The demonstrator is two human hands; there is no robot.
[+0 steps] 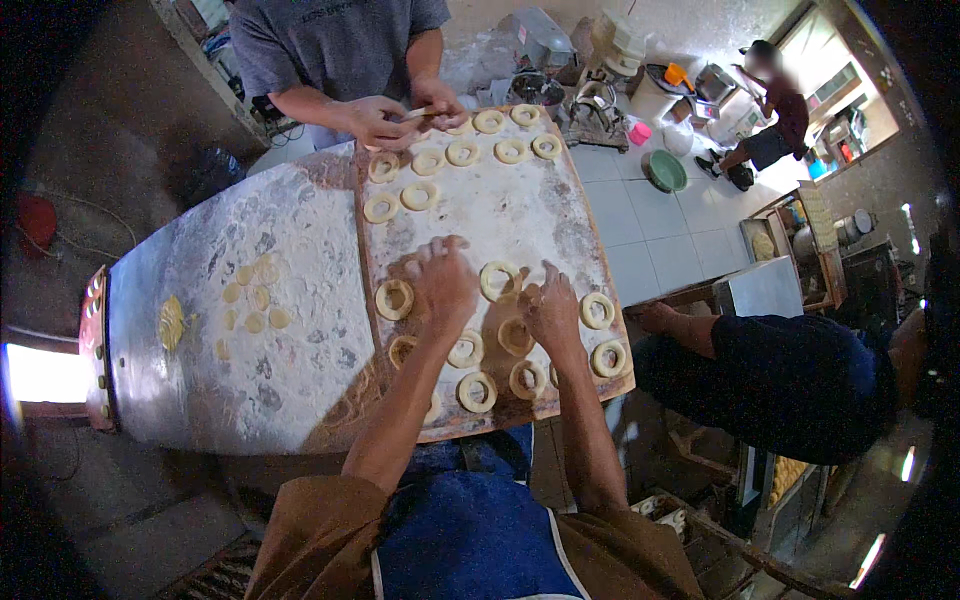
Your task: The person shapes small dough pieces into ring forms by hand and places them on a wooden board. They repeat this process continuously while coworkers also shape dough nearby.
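Rings of raw doughnut dough lie in rough rows on a floured wooden board (490,225). My left hand (446,288) is over the board, its fingers spread and slightly blurred, between a dough ring (394,299) on its left and another dough ring (499,281) on its right. My right hand (552,312) is just right of that second ring, fingers bent but apart, with nothing visible in them. Whether its fingertips touch the ring, I cannot tell. More rings lie below my hands, such as the dough ring (477,392) near the front edge, some partly hidden by my forearms.
Left of the board, a floured metal table (200,270) bears small dough rounds (254,321) and a yellowish dough lump (171,323). Across the board, a person in grey (335,50) handles dough. Another person's dark sleeve (780,380) is close on the right. A green basin (666,171) is on the floor.
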